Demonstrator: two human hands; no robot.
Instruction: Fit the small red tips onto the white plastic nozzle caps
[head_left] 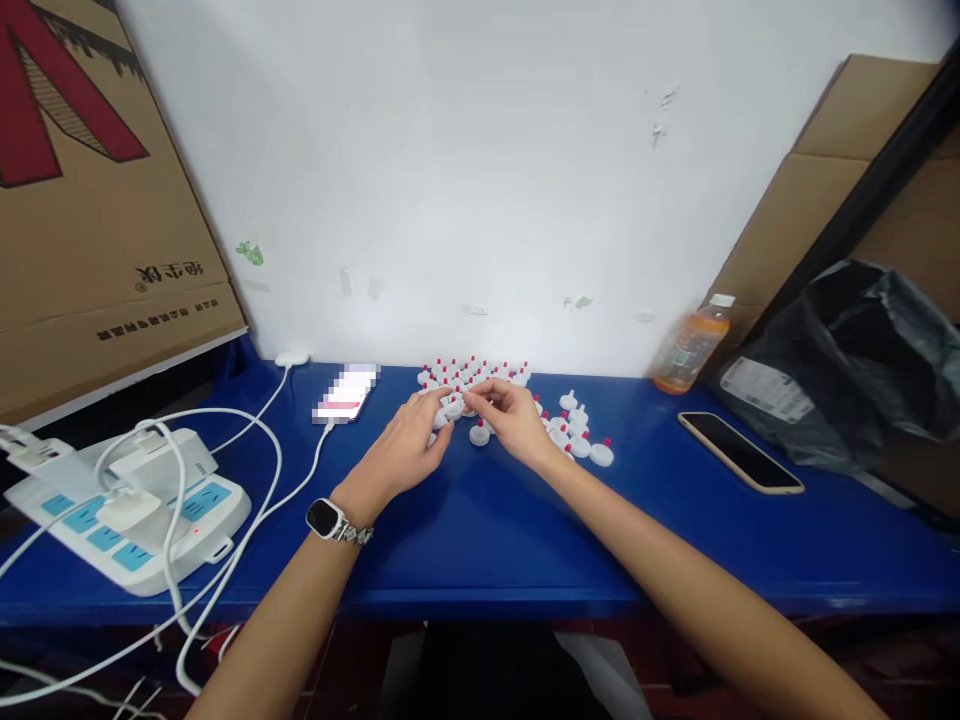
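Observation:
My left hand (409,440) is closed round a white nozzle cap (453,408), its thumb and fingers on the cap's sides. Just to the right, my right hand (514,415) pinches at the cap's nozzle end; whatever sits between those fingertips is too small to make out. Behind both hands stand several white nozzle caps with red tips (472,366), packed closely by the wall. One more red-tipped cap (479,434) stands in front, between the hands. Right of my right hand is a looser group of caps (578,445), where a few nozzles (568,399) show no red tip.
The blue table (480,530) meets a white wall. At left are a power strip (131,520) with looping white cables and a lit phone (346,393). On the right lie another phone (739,452), an orange drink bottle (694,343) and a dark plastic bag (847,360).

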